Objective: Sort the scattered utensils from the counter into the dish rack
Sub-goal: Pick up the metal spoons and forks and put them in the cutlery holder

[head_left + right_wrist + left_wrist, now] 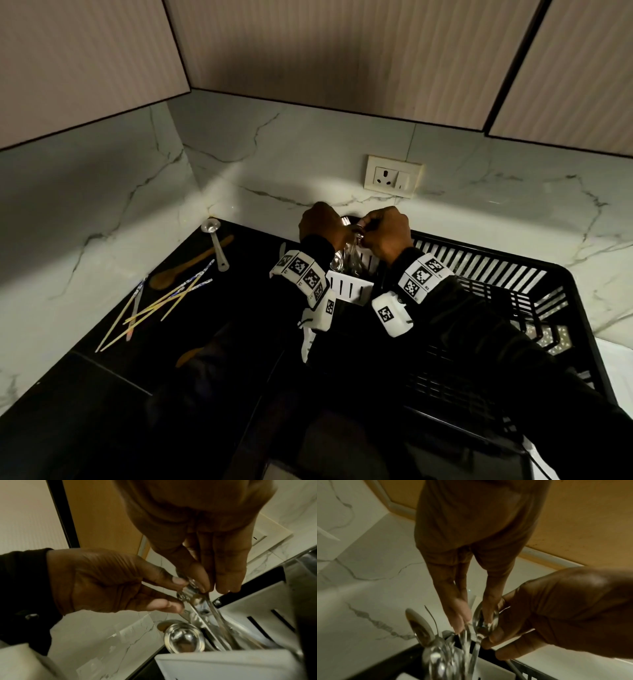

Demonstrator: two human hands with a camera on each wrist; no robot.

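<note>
A bunch of steel spoons stands in the white cutlery holder at the left end of the black dish rack. Both hands meet just above it. My left hand pinches the upper ends of the spoons from the left. My right hand grips the same ends from the right, its fingertips pressed on the metal. Another spoon bowl leans at the holder's left side. The holder's inside is mostly hidden.
On the dark counter to the left lie several chopsticks, a wooden spoon, a pale plastic scoop and another wooden spoon. A white utensil lies below my left wrist. A wall socket sits behind the rack.
</note>
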